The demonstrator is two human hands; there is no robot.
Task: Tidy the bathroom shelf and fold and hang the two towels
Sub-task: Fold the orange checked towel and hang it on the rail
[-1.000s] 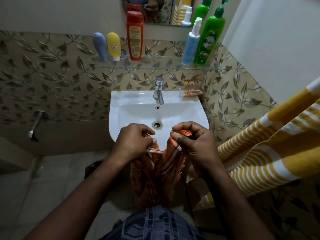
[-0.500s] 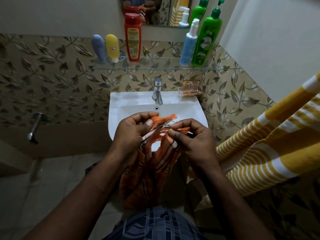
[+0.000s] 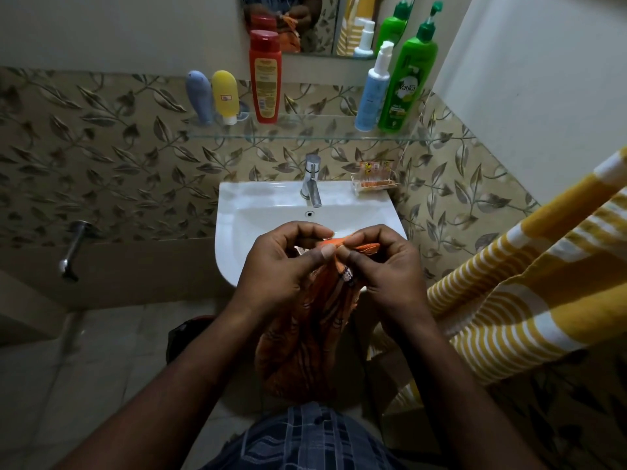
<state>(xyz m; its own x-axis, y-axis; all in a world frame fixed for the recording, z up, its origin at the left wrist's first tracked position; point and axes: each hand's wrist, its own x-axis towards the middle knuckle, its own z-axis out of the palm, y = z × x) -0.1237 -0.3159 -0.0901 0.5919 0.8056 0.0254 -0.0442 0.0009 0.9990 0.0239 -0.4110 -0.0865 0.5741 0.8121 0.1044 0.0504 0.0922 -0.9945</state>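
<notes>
An orange checked towel (image 3: 305, 337) hangs bunched in front of the white sink (image 3: 234, 232). My left hand (image 3: 278, 269) and my right hand (image 3: 383, 266) both pinch its top edge, thumbs nearly touching. A yellow and white striped towel (image 3: 529, 300) hangs at the right. On the glass shelf (image 3: 305, 132) stand a blue-grey tube (image 3: 199, 96), a yellow tube (image 3: 225, 96), a red bottle (image 3: 265, 78), a light blue pump bottle (image 3: 373, 93) and a green pump bottle (image 3: 409, 76).
A chrome tap (image 3: 312, 184) rises behind the basin, with a clear soap dish (image 3: 373, 183) beside it. A mirror (image 3: 315, 22) hangs above the shelf. A wall spout (image 3: 73, 249) sticks out at the left over the tiled floor (image 3: 84, 368).
Both hands have risen over the basin and come together, gathering the orange towel's top edge. The towel's lower part has lifted with them.
</notes>
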